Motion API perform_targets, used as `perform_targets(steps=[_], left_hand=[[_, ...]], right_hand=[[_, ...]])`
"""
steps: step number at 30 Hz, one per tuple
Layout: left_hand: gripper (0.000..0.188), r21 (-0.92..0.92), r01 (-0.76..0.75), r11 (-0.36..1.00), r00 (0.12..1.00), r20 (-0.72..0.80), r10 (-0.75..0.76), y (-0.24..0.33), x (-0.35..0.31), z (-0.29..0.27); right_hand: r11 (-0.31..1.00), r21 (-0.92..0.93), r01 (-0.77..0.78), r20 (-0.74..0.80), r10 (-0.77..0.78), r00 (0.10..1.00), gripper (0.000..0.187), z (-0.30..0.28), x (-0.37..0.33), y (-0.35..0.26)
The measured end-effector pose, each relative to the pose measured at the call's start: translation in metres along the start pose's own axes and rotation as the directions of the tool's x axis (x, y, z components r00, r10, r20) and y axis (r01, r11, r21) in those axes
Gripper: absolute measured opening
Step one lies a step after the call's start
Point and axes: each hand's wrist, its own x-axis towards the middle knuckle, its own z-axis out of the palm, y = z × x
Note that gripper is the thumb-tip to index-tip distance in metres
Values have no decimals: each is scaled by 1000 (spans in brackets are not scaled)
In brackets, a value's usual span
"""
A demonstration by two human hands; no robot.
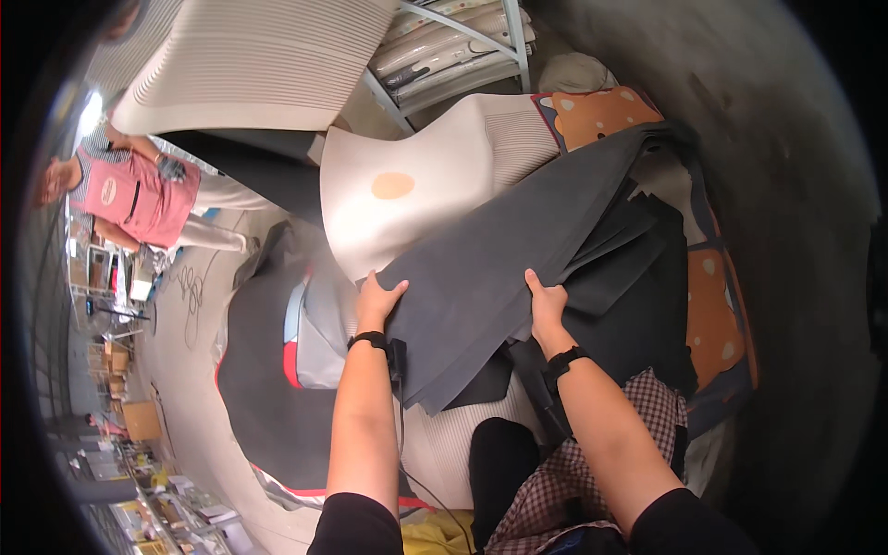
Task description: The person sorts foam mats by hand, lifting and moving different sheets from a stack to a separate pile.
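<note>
A long stack of dark grey sheets slants across the pile in front of me, its near end close to my lap. My left hand grips the left edge, thumb on top and the other fingers hidden beneath. On the opposite edge, my right hand grips the same sheets in a like way. Under and right of them lie more black sheets, folded and uneven. Beyond my left hand a cream mat with an orange oval curves upward.
Orange patterned mats lie at the right beside a grey wall. A dark mat with red trim is at the left. A ribbed cream sheet hangs at the back near rolls on a rack. A person in a pink apron stands far left.
</note>
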Motion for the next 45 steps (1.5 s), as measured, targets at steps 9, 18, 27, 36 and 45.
perform_targets(steps=[9,18,27,36,45], left_hand=[[95,203,160,966,986,10,-166,4,-57,12],[87,96,231,968,972,-58,-226,18,-58,39],[74,-172,261,950,965,24,-261,96,-82,55],[65,-119,197,973,976,118,-183,117,-104,84],[80,-146,87,986,992,104,-72,129,-116,98]], right_hand=[[991,-125,-43,43,49,998,38,2,15,2],[804,-593,-52,242,239,940,18,-121,34,27],[-185,-914,360,356,56,933,41,-195,-13,10],[-243,-920,306,237,277,931,86,-176,-8,2],[-371,-916,155,60,255,965,77,-155,-6,-5]])
